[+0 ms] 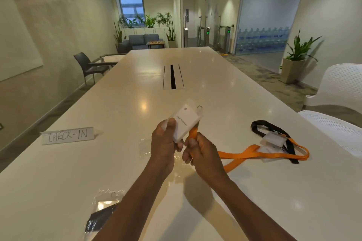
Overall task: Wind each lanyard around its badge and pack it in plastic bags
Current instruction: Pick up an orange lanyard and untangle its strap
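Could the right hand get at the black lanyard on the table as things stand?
Probably not right away: the right hand is gripping the orange lanyard. The black lanyard lies in the open on the table to its right, though an orange strap crosses part of it.

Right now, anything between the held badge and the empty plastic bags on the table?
Nothing visible. The left hand holds the white rectangular badge above the table; the right hand grips its orange fabric lanyard. Clear empty plastic bags lie just below, uncovered.
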